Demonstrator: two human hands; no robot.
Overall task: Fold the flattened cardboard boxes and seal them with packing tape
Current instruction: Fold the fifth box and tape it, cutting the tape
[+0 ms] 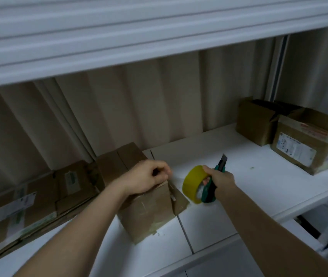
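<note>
Gripping box [145,206] top with curled left hand [145,179]; right hand [220,179] clutching knife [216,177] and tape [193,183] at three o'clock; box contents hidden.

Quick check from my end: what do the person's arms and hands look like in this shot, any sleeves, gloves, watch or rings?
Both forearms are bare right up to the bottom edge of the frame; no sleeve shows. The left hand and right hand wear no gloves. No watch, band or ring can be made out on either wrist or on the fingers that show, though the picture is a little blurred.
</note>
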